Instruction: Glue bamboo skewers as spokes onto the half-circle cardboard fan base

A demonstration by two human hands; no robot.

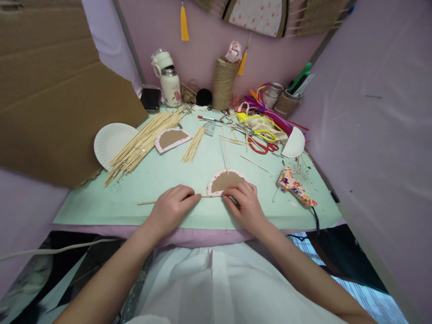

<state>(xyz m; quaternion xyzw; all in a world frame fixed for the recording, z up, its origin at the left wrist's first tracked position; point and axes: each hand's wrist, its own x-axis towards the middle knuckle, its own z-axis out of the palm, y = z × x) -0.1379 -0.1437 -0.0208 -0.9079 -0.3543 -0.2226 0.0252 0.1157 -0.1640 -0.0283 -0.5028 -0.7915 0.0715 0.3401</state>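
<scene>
Left hand [173, 204] holding stick [146, 202], right hand [246, 204] on semicircle [224, 181], near table edge [118, 220]

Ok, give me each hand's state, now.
Left hand: closed, holding the stick.
Right hand: fingers bent on the half-disc at its straight edge; whether they pinch it cannot be told.

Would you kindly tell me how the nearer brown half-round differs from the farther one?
The right hand touches the nearer half-round; the farther half-round lies untouched. The nearer half-round's straight edge lies nearly level in view; the farther half-round's slants. Both have spotted pale borders.
</scene>
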